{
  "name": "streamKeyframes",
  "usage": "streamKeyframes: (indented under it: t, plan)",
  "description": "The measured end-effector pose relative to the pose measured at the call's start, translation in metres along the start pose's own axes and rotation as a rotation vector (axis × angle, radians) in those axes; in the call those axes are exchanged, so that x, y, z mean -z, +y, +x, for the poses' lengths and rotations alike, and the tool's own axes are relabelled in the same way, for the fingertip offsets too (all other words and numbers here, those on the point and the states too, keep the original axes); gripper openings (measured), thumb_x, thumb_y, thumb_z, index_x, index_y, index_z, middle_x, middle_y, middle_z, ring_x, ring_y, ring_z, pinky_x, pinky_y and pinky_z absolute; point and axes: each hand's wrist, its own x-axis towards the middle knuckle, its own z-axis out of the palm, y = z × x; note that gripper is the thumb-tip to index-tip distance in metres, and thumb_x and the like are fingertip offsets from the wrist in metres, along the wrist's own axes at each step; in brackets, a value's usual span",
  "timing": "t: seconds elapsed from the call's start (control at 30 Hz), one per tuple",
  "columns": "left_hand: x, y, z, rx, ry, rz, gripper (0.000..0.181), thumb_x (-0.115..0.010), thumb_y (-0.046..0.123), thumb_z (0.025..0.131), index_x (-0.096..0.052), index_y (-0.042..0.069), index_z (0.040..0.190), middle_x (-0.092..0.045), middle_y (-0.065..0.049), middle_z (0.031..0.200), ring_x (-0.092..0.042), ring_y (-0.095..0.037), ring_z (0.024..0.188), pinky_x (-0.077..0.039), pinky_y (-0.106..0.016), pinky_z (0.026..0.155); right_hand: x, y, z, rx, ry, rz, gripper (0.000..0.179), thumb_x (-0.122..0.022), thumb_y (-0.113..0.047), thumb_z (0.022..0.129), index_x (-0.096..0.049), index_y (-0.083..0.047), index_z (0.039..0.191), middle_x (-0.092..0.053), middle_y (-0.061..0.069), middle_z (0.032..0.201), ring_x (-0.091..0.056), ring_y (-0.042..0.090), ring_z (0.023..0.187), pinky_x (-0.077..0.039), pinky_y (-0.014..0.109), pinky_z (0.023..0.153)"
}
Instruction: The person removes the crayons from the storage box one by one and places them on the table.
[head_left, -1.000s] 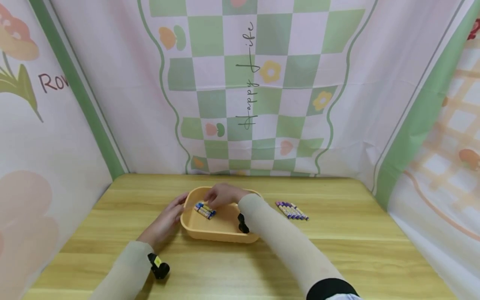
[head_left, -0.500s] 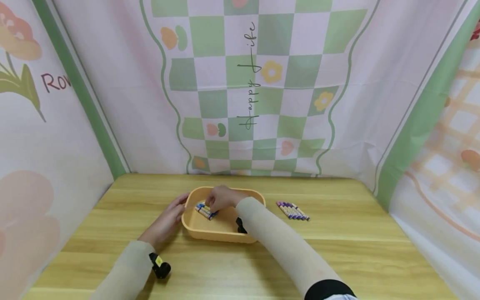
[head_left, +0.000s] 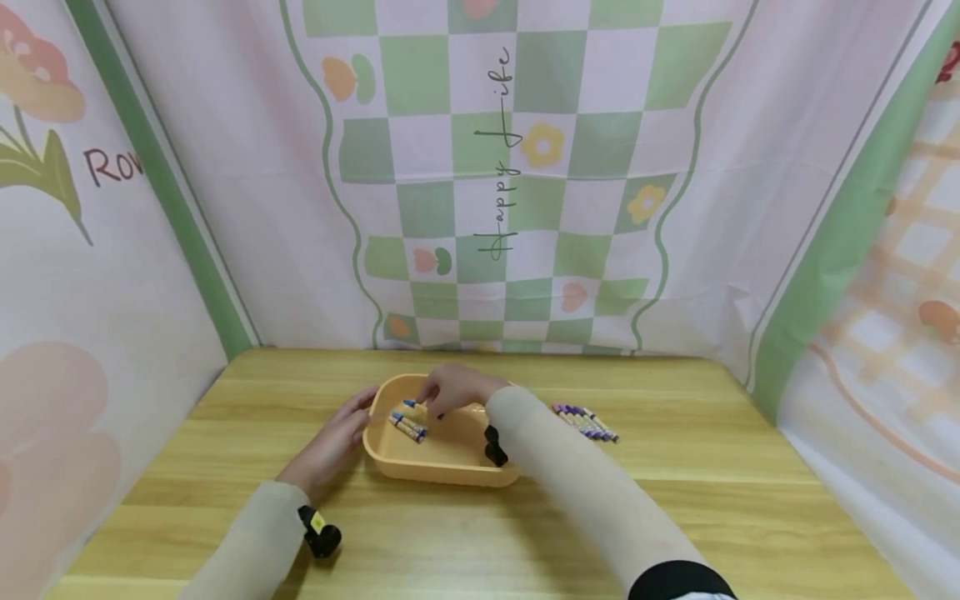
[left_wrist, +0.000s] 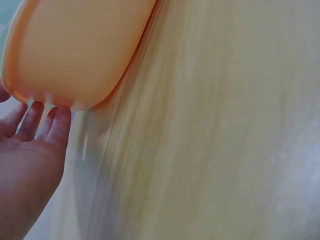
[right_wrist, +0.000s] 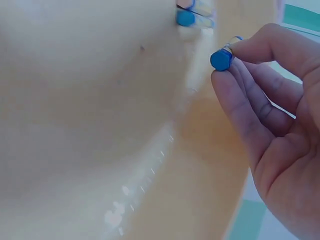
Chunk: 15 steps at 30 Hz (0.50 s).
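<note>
One blue-ended, cream-wrapped crayon (right_wrist: pixel 221 60) pinched in right hand (head_left: pixel 457 389); two similar crayons (head_left: pixel 410 427) lie front-left, roughly parallel, toward left edge of orange plastic tray (head_left: pixel 442 474); left hand (head_left: pixel 330 442), unclenched, touches tray.

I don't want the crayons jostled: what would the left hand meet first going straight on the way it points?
Most likely the tray: the left hand points at its left end from very close, though whether it touches is unclear.

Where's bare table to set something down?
Free: wooden table right of the crayon row; also before the yellow tray, between left sleeve and right sleeve. Crowded: the tray, crayons inside and right grip over it; left grip at its left end.
</note>
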Motion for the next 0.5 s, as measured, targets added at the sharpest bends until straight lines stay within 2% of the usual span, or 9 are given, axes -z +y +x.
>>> streamKeyframes:
  t: [0.23, 0.37, 0.5]
  plan:
    - [0.000, 0.000, 0.000, 0.006, -0.004, 0.003, 0.064, -0.037, 0.003, 0.099, -0.016, 0.002, 0.159, -0.016, -0.018, 0.164, -0.023, -0.035, 0.147, -0.025, -0.048, 0.118, 0.025, 0.006, -0.025, 0.042, 0.036, -0.035, 0.034, -0.071, -0.002, 0.082, -0.074, -0.005, 0.116, -0.070, -0.004, 0.095, -0.063, 0.006, 0.084, -0.054, 0.020, 0.075]
    - [0.000, 0.000, 0.000, 0.006, -0.010, 0.009, 0.064, -0.038, 0.005, 0.100, -0.016, 0.003, 0.159, -0.016, -0.018, 0.164, -0.024, -0.035, 0.147, -0.025, -0.049, 0.119, 0.038, 0.017, -0.042, 0.060, 0.044, -0.034, 0.035, -0.069, -0.002, 0.082, -0.073, -0.004, 0.117, -0.071, -0.003, 0.095, -0.063, 0.007, 0.085, -0.055, 0.021, 0.076]
    - [0.000, 0.000, 0.000, 0.002, -0.016, 0.011, 0.063, -0.038, 0.005, 0.100, -0.016, 0.004, 0.159, -0.017, -0.018, 0.164, -0.024, -0.035, 0.147, -0.024, -0.049, 0.119, 0.049, 0.032, -0.062, 0.043, 0.073, -0.034, 0.034, -0.069, -0.005, 0.083, -0.074, -0.005, 0.116, -0.070, -0.004, 0.096, -0.064, 0.007, 0.088, -0.055, 0.023, 0.079]
